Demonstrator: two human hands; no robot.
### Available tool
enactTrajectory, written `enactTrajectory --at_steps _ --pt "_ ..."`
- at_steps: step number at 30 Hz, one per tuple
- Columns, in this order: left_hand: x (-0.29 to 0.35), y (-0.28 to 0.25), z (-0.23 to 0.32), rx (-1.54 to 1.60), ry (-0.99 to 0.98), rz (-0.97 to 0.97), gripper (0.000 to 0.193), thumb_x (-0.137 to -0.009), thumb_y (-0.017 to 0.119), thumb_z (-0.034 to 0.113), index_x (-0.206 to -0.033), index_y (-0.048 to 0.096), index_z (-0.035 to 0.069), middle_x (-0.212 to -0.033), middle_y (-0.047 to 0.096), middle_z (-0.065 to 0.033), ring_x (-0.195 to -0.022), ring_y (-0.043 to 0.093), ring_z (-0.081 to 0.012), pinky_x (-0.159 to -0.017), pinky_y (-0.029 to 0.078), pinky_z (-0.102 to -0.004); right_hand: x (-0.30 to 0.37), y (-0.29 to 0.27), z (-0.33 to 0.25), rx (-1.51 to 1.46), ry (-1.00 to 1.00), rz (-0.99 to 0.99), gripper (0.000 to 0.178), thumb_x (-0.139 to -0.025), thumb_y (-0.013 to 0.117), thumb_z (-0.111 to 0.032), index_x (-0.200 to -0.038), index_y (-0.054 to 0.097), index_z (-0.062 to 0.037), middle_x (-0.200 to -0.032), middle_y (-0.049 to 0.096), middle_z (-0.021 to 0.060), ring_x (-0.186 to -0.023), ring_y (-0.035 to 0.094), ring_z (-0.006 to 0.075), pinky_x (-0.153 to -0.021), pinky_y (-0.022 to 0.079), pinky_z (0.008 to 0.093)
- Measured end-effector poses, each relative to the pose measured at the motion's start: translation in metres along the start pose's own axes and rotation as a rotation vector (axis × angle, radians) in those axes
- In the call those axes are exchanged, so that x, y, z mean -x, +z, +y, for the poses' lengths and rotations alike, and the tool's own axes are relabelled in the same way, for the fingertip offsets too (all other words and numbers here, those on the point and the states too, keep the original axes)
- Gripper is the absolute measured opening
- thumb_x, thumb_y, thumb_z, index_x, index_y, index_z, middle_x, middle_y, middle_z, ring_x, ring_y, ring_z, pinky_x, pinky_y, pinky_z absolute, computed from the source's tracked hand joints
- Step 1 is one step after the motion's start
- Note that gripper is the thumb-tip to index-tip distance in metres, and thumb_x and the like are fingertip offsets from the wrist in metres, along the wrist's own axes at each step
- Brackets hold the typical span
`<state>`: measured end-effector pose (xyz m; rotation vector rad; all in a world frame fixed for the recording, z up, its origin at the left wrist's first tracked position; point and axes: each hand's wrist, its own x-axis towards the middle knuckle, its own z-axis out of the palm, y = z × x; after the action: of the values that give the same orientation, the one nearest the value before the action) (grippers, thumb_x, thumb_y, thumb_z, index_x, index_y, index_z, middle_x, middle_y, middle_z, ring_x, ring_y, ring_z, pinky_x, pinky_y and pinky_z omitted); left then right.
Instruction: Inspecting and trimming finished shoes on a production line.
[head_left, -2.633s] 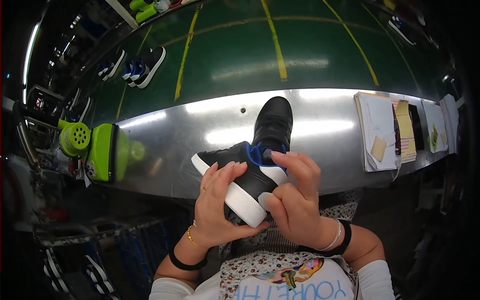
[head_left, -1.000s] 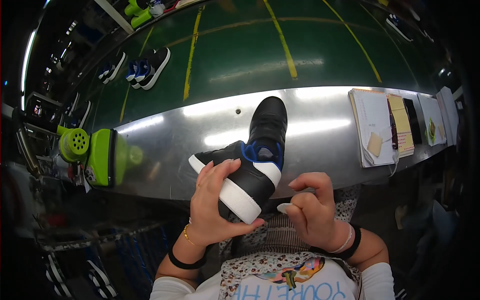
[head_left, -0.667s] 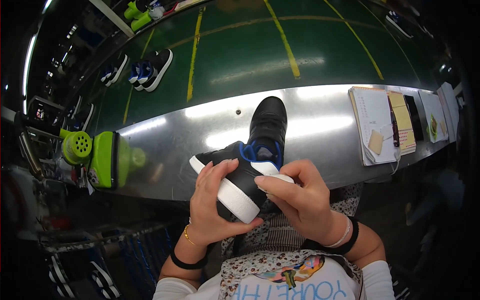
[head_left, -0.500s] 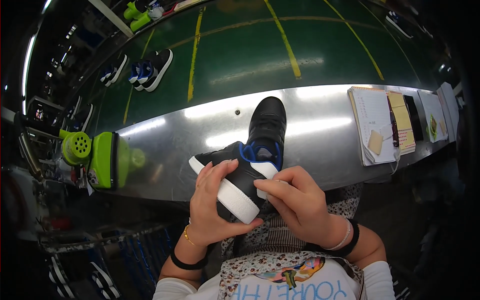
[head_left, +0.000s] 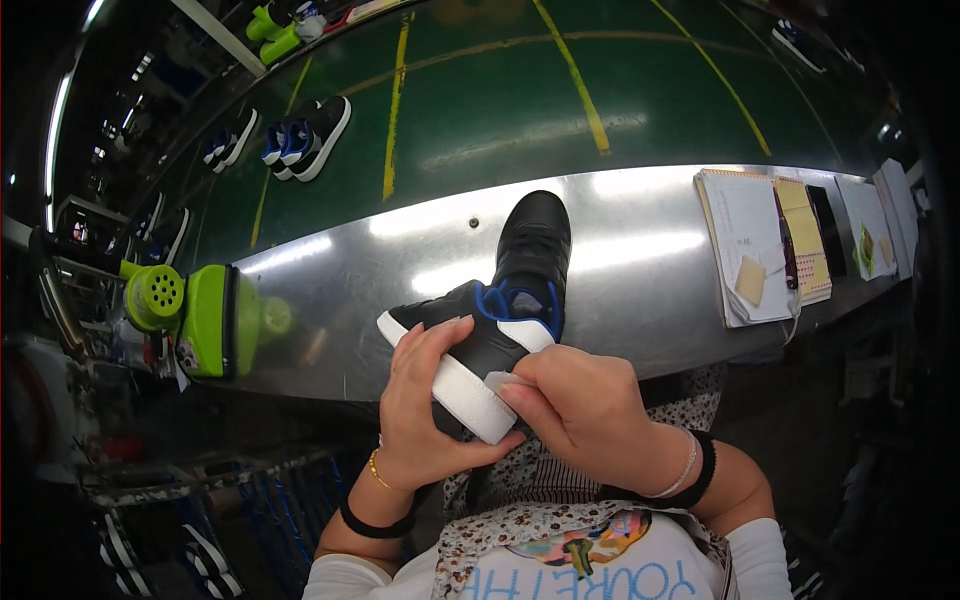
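Note:
Tilted on its side in my left hand [head_left: 415, 415] is a black sneaker [head_left: 480, 350] with a white sole, white heel patch and blue lining. The fingers lie on the sole edge and upper, with the thumb under the heel end. My right hand [head_left: 595, 410] pinches a small pale flat piece [head_left: 497, 379], its kind unclear, against the line where the black upper meets the white sole. A second black sneaker [head_left: 536, 235] rests on the metal table just beyond, toe pointing away, its heel partly hidden by the held one.
The metal table [head_left: 620, 270] borders a green conveyor belt [head_left: 480, 100] with yellow lines. More black sneakers [head_left: 325, 135] sit on the belt at left. A bright green device [head_left: 205, 320] stands at the table's left end. Notebooks [head_left: 740, 210] and a tan block [head_left: 750, 281] lie right.
My right hand has moved slightly left and down, from the heel patch to the sole edge; the pale piece now shows there. My left hand and the held sneaker stay nearly still.

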<state>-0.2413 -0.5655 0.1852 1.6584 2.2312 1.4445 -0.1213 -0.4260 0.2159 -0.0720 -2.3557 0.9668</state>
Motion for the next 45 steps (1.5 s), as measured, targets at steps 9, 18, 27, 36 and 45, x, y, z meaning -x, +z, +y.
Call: enactTrajectory --at_steps 9,18,27,36,45 --pt "0.004 -0.004 0.000 -0.007 0.013 0.016 0.097 -0.045 0.088 0.030 -0.125 0.043 0.000 -0.118 0.057 -0.0157 -0.106 0.057 -0.0300 -0.100 0.033 -0.0500 0.002 0.009 -0.001 0.025 -0.041 0.085 0.010 -0.078 0.065 -0.011 -0.077 0.056 -0.0068 -0.062 0.053 0.0054 -0.049 0.056 0.0212 -0.044 0.044 0.0303" --pt "0.006 -0.010 -0.004 -0.004 -0.003 0.029 0.096 -0.044 0.088 0.031 -0.124 0.045 0.000 -0.117 0.057 -0.0155 -0.107 0.057 -0.0294 -0.100 0.033 -0.0499 0.007 0.015 -0.009 0.042 -0.035 0.085 0.008 -0.079 0.062 -0.010 -0.080 0.057 -0.0043 -0.062 0.050 0.0049 -0.050 0.054 0.0208 -0.044 0.044 0.0303" --pt "0.007 -0.014 -0.005 0.017 0.002 0.019 0.096 -0.045 0.088 0.029 -0.125 0.044 0.000 -0.117 0.058 -0.0161 -0.107 0.057 -0.0300 -0.100 0.033 -0.0494 0.024 0.020 -0.008 0.003 -0.005 0.085 0.010 -0.077 0.065 -0.008 -0.078 0.056 -0.0041 -0.064 0.053 0.0056 -0.050 0.055 0.0195 -0.043 0.041 0.0298" --pt "0.011 -0.021 -0.004 0.028 -0.019 0.030 0.093 -0.046 0.087 0.028 -0.124 0.045 0.000 -0.117 0.057 -0.0152 -0.108 0.056 -0.0292 -0.101 0.033 -0.0487 0.007 0.030 -0.017 0.120 -0.112 0.149 0.008 -0.077 0.063 -0.008 -0.075 0.056 -0.0049 -0.064 0.048 0.0038 -0.050 0.052 0.0171 -0.041 0.042 0.0282" --pt "0.006 -0.022 -0.008 0.025 -0.027 0.088 0.092 -0.047 0.086 0.025 -0.124 0.044 0.000 -0.116 0.058 -0.0171 -0.109 0.056 -0.0312 -0.101 0.033 -0.0449 -0.011 0.040 -0.022 0.137 -0.069 0.225 0.008 -0.075 0.062 -0.009 -0.075 0.055 -0.0060 -0.062 0.047 0.0032 -0.049 0.052 0.0159 -0.041 0.041 0.0275"
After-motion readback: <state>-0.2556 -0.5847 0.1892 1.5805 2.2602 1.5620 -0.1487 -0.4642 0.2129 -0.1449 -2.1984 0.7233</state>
